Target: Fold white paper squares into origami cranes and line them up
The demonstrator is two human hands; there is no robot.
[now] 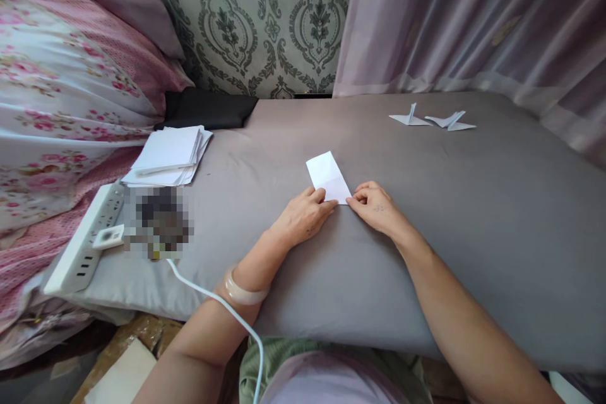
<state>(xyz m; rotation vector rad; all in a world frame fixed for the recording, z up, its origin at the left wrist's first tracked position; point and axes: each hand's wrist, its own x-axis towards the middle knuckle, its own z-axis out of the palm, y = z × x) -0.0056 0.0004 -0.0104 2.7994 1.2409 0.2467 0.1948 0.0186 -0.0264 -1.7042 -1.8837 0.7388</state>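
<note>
White paper (pixel 330 177), creased, one piece: laid on grey cloth (pixel 341 284), long axis slanted away leftward; near edge held by left hand (pixel 304 216), near right corner pinched by right hand (pixel 377 207).

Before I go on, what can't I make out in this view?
All in the head view:
Paper: underside hidden by its top face; near left part covered by the left hand.
Right hand: its own fingers hide whether it pinches the corner.
Pixelated patch: mosaic hides what is there.
Cable: cut off by the bottom edge; upper end lost at the patch.
Folded shapes: too small to tell their folds.
</note>
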